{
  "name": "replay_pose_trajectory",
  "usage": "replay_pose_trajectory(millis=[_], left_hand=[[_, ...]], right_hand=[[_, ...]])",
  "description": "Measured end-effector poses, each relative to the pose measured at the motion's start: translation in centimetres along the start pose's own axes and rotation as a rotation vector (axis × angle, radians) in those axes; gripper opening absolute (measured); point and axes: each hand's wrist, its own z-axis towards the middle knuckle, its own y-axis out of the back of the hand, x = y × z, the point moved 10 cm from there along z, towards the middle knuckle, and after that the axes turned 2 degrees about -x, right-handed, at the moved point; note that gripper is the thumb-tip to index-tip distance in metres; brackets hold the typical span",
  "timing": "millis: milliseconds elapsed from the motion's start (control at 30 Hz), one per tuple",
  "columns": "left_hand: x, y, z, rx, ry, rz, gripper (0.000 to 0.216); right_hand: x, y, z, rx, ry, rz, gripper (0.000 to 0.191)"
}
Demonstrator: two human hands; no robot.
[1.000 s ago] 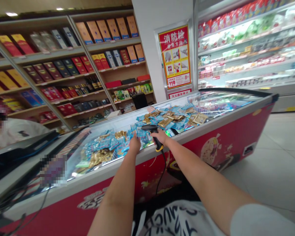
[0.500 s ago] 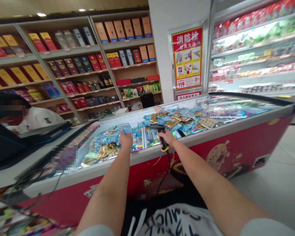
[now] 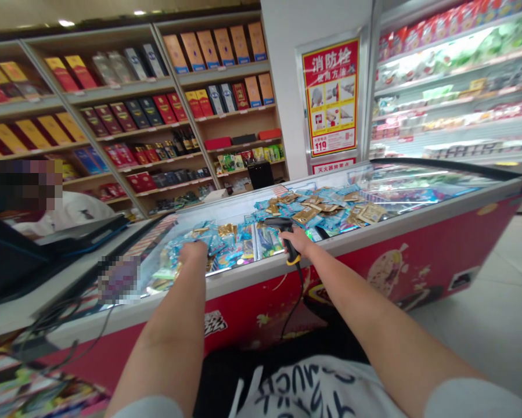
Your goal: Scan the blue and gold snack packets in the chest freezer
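My right hand [image 3: 297, 239] is wrapped round the handle of a black barcode scanner [image 3: 279, 223] with a yellow base, its cable hanging down in front of the freezer. The scanner's head points left above the freezer's glass top. My left hand [image 3: 194, 251] reaches down to the left pile of blue and gold packets [image 3: 232, 233]; its back is toward me and its fingers are mostly hidden. A second pile of blue and gold packets [image 3: 319, 212] lies farther right on the glass.
The red chest freezer [image 3: 261, 316] spans the space before me. At left are a counter with a dark monitor [image 3: 8, 255], cables [image 3: 47, 316] and a person in white [image 3: 84, 209]. Shelves of boxes [image 3: 147, 113] stand behind; a lit refrigerated display [image 3: 456, 110] is at right.
My left hand has moved left, from beside a blue packet to over the left pile. A gold packet now shows near where it was. My right hand keeps the scanner in nearly the same place.
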Motion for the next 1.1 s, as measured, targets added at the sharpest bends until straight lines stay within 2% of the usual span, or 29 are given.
replay_pose_trajectory(millis=[67, 100, 133, 200, 267, 333, 433, 500, 567, 733, 900, 1100], left_hand=[[1.3, -0.3, -1.1, -0.007, 0.17, 0.006, 0.042], [1.4, -0.2, -1.6, -0.04, 0.194, 0.005, 0.045], [0.8, 0.2, -2.1, -0.091, 0.149, 0.006, 0.048], [-1.6, 0.6, -3.1, -0.184, -0.05, 0.026, 0.051], [-5.2, -0.4, -4.4, -0.188, -0.354, 0.073, 0.049], [-8.5, -3.0, -5.9, -0.066, -0.607, 0.133, 0.046], [-11.8, -7.7, -7.3, 0.191, -0.767, 0.19, 0.045], [-13.0, -10.0, -7.5, 0.308, -0.747, 0.206, 0.046], [-13.7, -11.6, -7.1, 0.369, -0.687, 0.224, 0.047], [-14.7, -13.8, -6.3, 0.404, -0.623, 0.254, 0.05], [-14.6, -15.3, -5.7, 0.376, -0.572, 0.281, 0.051], [-14.7, -15.6, -4.0, 0.364, -0.471, 0.075, 0.044]], right_hand=[[0.3, 0.0, -0.2, 0.0, 0.01, -0.01, 0.01], [0.4, -0.1, -0.3, 0.002, 0.013, -0.016, 0.01], [0.5, -0.1, -0.3, 0.003, 0.017, -0.02, 0.011], [0.6, -0.1, -0.4, 0.005, 0.02, -0.027, 0.011], [0.6, -0.2, -0.4, 0.01, 0.02, -0.028, 0.011], [0.6, -0.2, -0.4, 0.012, 0.02, -0.021, 0.01], [0.5, -0.2, -0.3, 0.016, 0.021, -0.014, 0.008], [0.5, -0.3, -0.4, 0.02, 0.025, -0.022, 0.007], [0.5, -0.3, -0.4, 0.025, 0.032, -0.033, 0.009], [0.3, -0.5, -0.2, 0.037, 0.035, -0.038, 0.012], [0.0, -0.6, -0.2, 0.043, 0.016, -0.036, 0.012], [-0.2, -0.8, -0.2, 0.037, -0.009, -0.026, 0.009]])
